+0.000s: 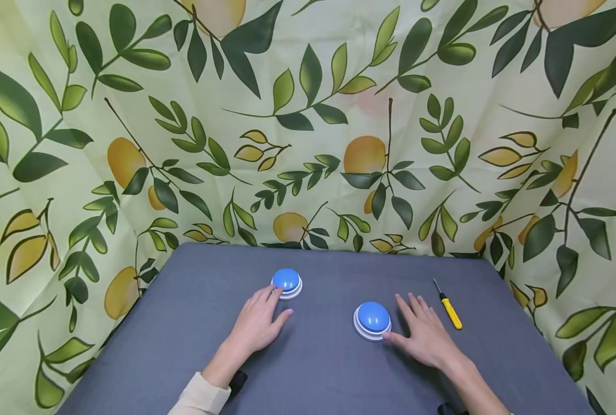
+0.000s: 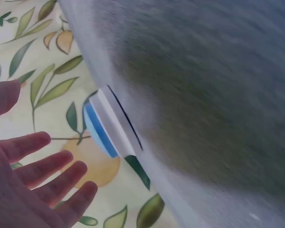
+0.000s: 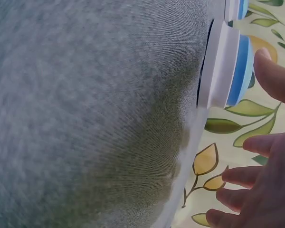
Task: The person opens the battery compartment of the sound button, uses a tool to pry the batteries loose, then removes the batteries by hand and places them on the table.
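Two blue dome push buttons with white round bases sit on the grey table. My left hand (image 1: 256, 320) reaches toward the farther left button (image 1: 286, 279), its fingertips overlapping the near rim in the head view. In the left wrist view the fingers (image 2: 57, 175) are extended and a gap shows between them and that button (image 2: 103, 128). Beside the nearer right button (image 1: 373, 317) is my right hand (image 1: 426, 336), fingers spread, thumb tip at the base's right edge in the head view. The right wrist view has the thumb (image 3: 273, 73) close to the dome of the button (image 3: 228, 66). Neither hand holds anything.
A screwdriver (image 1: 450, 311) with a yellow and black handle lies right of my right hand, its tip pointing away. The grey cloth-covered table (image 1: 318, 369) ends at a leaf-and-fruit patterned curtain (image 1: 308, 173) at the back and sides.
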`<state>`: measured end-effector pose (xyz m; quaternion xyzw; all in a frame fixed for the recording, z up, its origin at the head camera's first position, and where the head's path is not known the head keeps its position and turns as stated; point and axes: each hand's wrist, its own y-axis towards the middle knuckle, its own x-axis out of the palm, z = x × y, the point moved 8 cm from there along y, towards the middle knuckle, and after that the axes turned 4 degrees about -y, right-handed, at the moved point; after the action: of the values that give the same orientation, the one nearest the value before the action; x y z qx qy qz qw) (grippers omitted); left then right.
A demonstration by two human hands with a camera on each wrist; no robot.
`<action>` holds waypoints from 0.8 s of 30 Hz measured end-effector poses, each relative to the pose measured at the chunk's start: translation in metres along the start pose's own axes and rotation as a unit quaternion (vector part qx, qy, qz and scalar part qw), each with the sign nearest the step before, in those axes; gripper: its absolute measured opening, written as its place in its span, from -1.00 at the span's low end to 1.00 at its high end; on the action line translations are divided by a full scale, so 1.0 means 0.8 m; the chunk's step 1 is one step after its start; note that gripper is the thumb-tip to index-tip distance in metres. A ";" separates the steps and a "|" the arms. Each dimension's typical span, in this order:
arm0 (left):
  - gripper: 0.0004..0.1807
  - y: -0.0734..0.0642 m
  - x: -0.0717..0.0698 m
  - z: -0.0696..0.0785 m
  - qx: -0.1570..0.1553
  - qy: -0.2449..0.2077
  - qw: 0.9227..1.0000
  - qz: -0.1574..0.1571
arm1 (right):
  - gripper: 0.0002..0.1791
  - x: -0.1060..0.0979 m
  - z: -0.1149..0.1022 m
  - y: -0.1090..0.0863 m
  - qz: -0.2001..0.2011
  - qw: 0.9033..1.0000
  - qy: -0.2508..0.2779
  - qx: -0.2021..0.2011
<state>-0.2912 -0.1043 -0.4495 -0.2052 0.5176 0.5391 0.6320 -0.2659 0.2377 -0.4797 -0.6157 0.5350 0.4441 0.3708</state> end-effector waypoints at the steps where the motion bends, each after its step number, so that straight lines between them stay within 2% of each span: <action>1: -0.38 0.001 0.000 0.003 0.004 -0.004 1.000 0.004 | 0.15 0.000 0.000 0.000 0.001 1.000 0.003 -0.002; 5: -0.46 0.006 0.003 0.015 0.021 -0.022 0.999 0.020 | 0.05 0.000 -0.003 -0.002 0.002 1.000 0.020 -0.011; 8: -0.50 0.011 0.008 0.025 0.039 -0.043 0.998 0.021 | -0.02 -0.001 -0.005 -0.001 0.005 0.999 0.040 -0.016; 12: -0.55 0.016 0.014 0.039 0.056 -0.063 0.996 0.014 | -0.09 -0.001 -0.010 0.004 0.006 0.997 0.074 -0.016; 16: -0.59 0.019 0.025 0.054 0.073 -0.057 0.996 0.001 | -0.15 0.007 -0.015 0.008 -0.004 0.994 0.106 -0.006; 21: -0.58 0.028 0.041 0.071 0.072 -0.073 0.994 -0.021 | -0.19 0.011 -0.017 0.008 0.007 0.991 0.137 -0.004; 24: -0.56 0.035 0.053 0.077 0.058 -0.099 0.993 -0.040 | -0.18 0.011 -0.016 0.009 0.009 0.989 0.149 -0.002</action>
<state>-0.2947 -0.0246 -0.4546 -0.1337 0.4743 0.5002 0.7120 -0.2704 0.2218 -0.4832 -0.6710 0.5889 0.3520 0.2812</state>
